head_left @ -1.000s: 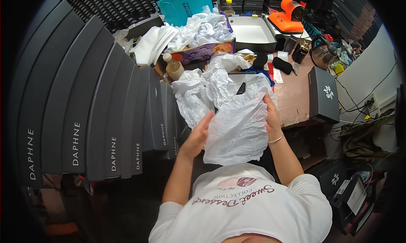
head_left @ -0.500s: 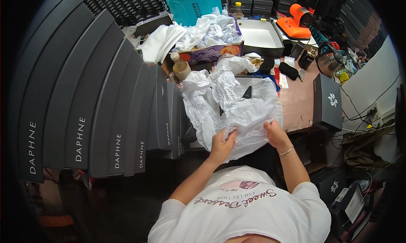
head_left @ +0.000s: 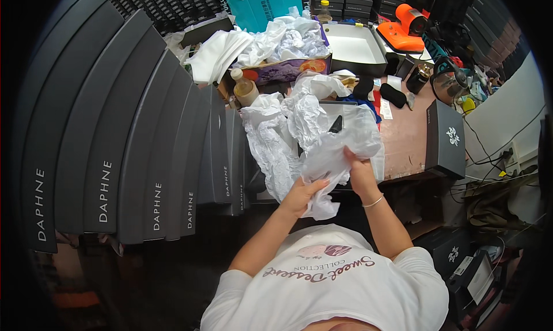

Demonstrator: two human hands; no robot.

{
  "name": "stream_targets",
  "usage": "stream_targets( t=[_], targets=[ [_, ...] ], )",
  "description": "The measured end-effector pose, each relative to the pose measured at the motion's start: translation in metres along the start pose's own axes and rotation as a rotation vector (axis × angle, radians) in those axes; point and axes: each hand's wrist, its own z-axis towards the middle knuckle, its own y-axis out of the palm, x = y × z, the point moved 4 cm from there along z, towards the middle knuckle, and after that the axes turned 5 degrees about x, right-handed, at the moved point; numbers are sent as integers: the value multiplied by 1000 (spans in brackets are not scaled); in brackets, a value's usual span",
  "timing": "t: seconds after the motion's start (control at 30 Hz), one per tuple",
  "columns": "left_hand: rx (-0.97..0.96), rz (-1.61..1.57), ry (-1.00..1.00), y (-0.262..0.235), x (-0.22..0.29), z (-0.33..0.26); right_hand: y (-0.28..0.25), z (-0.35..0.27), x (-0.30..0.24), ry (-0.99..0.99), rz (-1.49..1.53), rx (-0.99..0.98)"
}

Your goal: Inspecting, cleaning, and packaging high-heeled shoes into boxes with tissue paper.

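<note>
A person's two hands work a white tissue sheet (head_left: 341, 149) in front of the desk (head_left: 403, 144). The left hand (head_left: 299, 196) pinches its lower part between thumb and fingers; the right hand (head_left: 361, 174) grips it farther up and to the right. The sheet looks partly bunched: narrowed near the left hand, loose above, not yet a tight wad. Beyond it, a small dark object (head_left: 336, 124), too small to identify, lies uncovered beside crumpled white paper (head_left: 308, 121). A patterned purple carton (head_left: 276, 73) behind holds more wads.
</note>
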Motion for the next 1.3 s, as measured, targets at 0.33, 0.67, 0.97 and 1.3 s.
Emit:
stream_targets(
  t=[0.33,0.67,0.97,1.3],
  targets=[
    [-21,211,-32,-32,24,3,-13,-42,-107,-816,-552,-297],
    [-375,1186,74,2,38,-41,35,-87,-32,-994,-1609,-1068],
    [-780,907,140,12,22,-102,41,-123,-66,-798,-1054,-1698],
    [-597,660,99,-36,76,-129,3,-40,-142,-749,-2045,-1255]
  ],
)
